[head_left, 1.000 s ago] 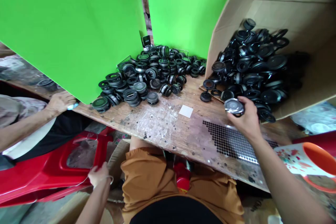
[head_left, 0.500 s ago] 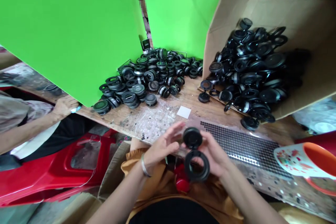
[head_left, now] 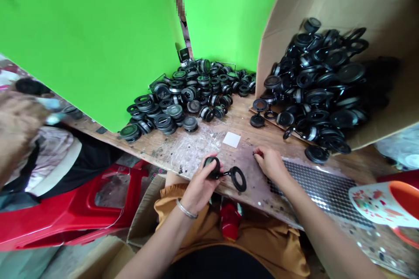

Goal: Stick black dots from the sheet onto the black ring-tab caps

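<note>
My left hand [head_left: 203,183] is closed around the disc end of a black disc-and-ring piece [head_left: 240,178]; a short arm joins the disc to the open ring, which sticks out to the right over the table edge. Over the left end of a clear sheet of small black dots [head_left: 314,189], my right hand [head_left: 270,163] pinches thumb and forefinger together. A tiny dark dot [head_left: 254,153] shows at those fingertips. Ahead of both hands, a small white square [head_left: 231,139] lies on the wooden table [head_left: 203,148].
Many black disc pieces [head_left: 176,96] are heaped before green panels [head_left: 81,30]. A tipped cardboard box [head_left: 278,22] at right spills more of them. An orange-lined mug [head_left: 376,202] stands at the right edge. At left are a co-worker's blurred hand [head_left: 19,117] and a red plastic chair [head_left: 78,209].
My right hand has let go of the disc-and-ring piece and moved right to the dot sheet. The piece has turned sideways in my left hand. A co-worker's hand has risen at left.
</note>
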The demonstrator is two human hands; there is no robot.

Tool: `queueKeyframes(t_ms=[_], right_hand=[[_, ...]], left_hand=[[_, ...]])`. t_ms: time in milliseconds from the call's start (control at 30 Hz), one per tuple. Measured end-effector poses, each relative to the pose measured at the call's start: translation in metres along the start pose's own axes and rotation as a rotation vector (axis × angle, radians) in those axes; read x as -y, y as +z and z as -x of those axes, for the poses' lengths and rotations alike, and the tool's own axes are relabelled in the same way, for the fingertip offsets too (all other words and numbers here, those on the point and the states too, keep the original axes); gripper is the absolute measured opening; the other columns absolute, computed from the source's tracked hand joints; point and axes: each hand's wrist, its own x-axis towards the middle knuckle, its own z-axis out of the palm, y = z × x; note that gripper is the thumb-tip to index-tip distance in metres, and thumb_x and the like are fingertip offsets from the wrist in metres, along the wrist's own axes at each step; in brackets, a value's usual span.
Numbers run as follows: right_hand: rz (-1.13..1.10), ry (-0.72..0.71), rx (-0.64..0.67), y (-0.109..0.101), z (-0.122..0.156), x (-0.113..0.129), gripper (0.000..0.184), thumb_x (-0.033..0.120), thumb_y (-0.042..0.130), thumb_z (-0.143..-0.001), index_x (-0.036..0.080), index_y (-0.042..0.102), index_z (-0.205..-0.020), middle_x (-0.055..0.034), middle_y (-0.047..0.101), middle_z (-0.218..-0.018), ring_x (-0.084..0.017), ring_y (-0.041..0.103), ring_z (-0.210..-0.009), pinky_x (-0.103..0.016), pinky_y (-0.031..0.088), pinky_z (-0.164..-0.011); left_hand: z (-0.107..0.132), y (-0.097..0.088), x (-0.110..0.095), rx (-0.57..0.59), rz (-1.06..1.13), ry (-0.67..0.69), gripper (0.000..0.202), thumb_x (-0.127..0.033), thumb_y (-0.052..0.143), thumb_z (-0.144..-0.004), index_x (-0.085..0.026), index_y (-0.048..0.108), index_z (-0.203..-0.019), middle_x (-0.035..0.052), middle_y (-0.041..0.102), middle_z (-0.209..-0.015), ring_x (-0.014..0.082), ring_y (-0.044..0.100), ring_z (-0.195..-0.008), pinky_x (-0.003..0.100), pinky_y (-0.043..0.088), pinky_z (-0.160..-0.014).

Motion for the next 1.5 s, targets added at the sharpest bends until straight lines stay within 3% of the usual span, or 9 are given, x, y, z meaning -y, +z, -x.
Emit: queueKeyframes(t_ms=[133, 267, 367, 433, 700, 867, 1100, 1267, 1500], right_hand=[[0.100, -0.008, 0.049, 0.006, -0.009, 0.000, 0.018, 0.013, 0.049, -0.082, 0.017, 0.066, -0.078, -0.0070, 0.068, -0.081, -0.020, 0.061, -0.080, -0.028, 0.036, -0.071], [0.177, -0.014, 0.077, 0.007, -0.015, -0.001, 0.015, 0.013, 0.051, -0.080, 0.017, 0.065, -0.076, -0.0063, 0.066, -0.076, -0.019, 0.059, -0.074, -0.027, 0.032, -0.065], [0.220, -0.018, 0.063, 0.010, -0.016, 0.000, 0.014, 0.013, 0.051, -0.079, 0.015, 0.065, -0.079, -0.0092, 0.066, -0.079, -0.020, 0.059, -0.074, -0.028, 0.031, -0.064], [0.234, -0.024, 0.035, 0.013, -0.014, 0.001, 0.016, 0.012, 0.049, -0.080, 0.013, 0.065, -0.083, -0.0124, 0.066, -0.085, -0.021, 0.059, -0.075, -0.029, 0.032, -0.065], [0.013, -0.179, -0.121, 0.002, 0.021, 0.021, 0.008, 0.018, 0.049, -0.086, 0.018, 0.055, -0.080, -0.0075, 0.061, -0.090, -0.020, 0.057, -0.089, -0.030, 0.041, -0.083], [-0.353, -0.454, -0.157, 0.002, 0.066, 0.070, 0.009, 0.018, 0.056, -0.086, 0.021, 0.057, -0.077, -0.0051, 0.060, -0.101, -0.022, 0.052, -0.104, -0.037, 0.038, -0.094], [-0.313, -0.453, -0.132, 0.022, 0.078, 0.086, 0.012, 0.010, 0.059, -0.082, 0.021, 0.058, -0.078, -0.0044, 0.061, -0.099, -0.024, 0.050, -0.102, -0.041, 0.038, -0.088], [-0.305, -0.450, -0.122, 0.024, 0.077, 0.082, 0.013, 0.008, 0.061, -0.081, 0.020, 0.058, -0.077, -0.0042, 0.062, -0.097, -0.024, 0.053, -0.099, -0.042, 0.041, -0.086], [-0.069, -0.723, -0.427, 0.038, 0.099, 0.087, 0.024, 0.007, 0.056, -0.089, 0.016, 0.064, -0.109, -0.0128, 0.064, -0.118, -0.030, 0.050, -0.122, -0.057, 0.035, -0.106]], left_hand=[[0.002, 0.000, -0.004, -0.057, 0.053, -0.070, 0.016, -0.030, 0.053, -0.092, -0.021, 0.055, -0.104, 0.0041, 0.068, -0.091, 0.0171, 0.069, -0.087, 0.035, 0.060, -0.081], [0.003, -0.004, -0.001, -0.016, -0.158, -0.101, 0.028, -0.044, 0.062, -0.088, -0.021, 0.048, -0.096, 0.0013, 0.065, -0.086, 0.0170, 0.070, -0.068, 0.030, 0.061, -0.064], [0.003, -0.004, 0.003, -0.019, -0.285, -0.032, 0.034, -0.052, 0.062, -0.085, -0.024, 0.045, -0.093, -0.0048, 0.057, -0.073, 0.0100, 0.056, -0.044, 0.018, 0.043, -0.036], [0.003, -0.002, 0.006, -0.032, -0.304, 0.019, 0.032, -0.052, 0.058, -0.085, -0.023, 0.046, -0.092, -0.0068, 0.050, -0.066, 0.0063, 0.045, -0.038, 0.014, 0.029, -0.030], [0.003, 0.000, 0.012, -0.203, -0.287, 0.151, 0.034, -0.053, 0.056, -0.081, -0.021, 0.048, -0.080, -0.0055, 0.043, -0.064, 0.0072, 0.040, -0.044, 0.016, 0.028, -0.034], [0.004, 0.005, 0.016, -0.175, -0.394, 0.222, 0.029, -0.048, 0.055, -0.085, -0.021, 0.047, -0.076, -0.0048, 0.041, -0.064, 0.0096, 0.039, -0.050, 0.017, 0.031, -0.038], [0.006, 0.009, 0.019, -0.109, -0.451, 0.353, 0.030, -0.041, 0.057, -0.087, -0.018, 0.048, -0.069, -0.0037, 0.039, -0.065, 0.0102, 0.037, -0.060, 0.019, 0.035, -0.053], [0.008, 0.008, 0.023, -0.098, -0.411, 0.318, 0.030, -0.042, 0.060, -0.085, -0.019, 0.049, -0.070, -0.0041, 0.042, -0.065, 0.0097, 0.039, -0.060, 0.018, 0.035, -0.052], [0.003, 0.007, 0.023, -0.243, -0.171, 0.100, 0.037, -0.054, 0.064, -0.076, -0.021, 0.047, -0.078, -0.0059, 0.043, -0.064, 0.0083, 0.038, -0.048, 0.017, 0.025, -0.036]])
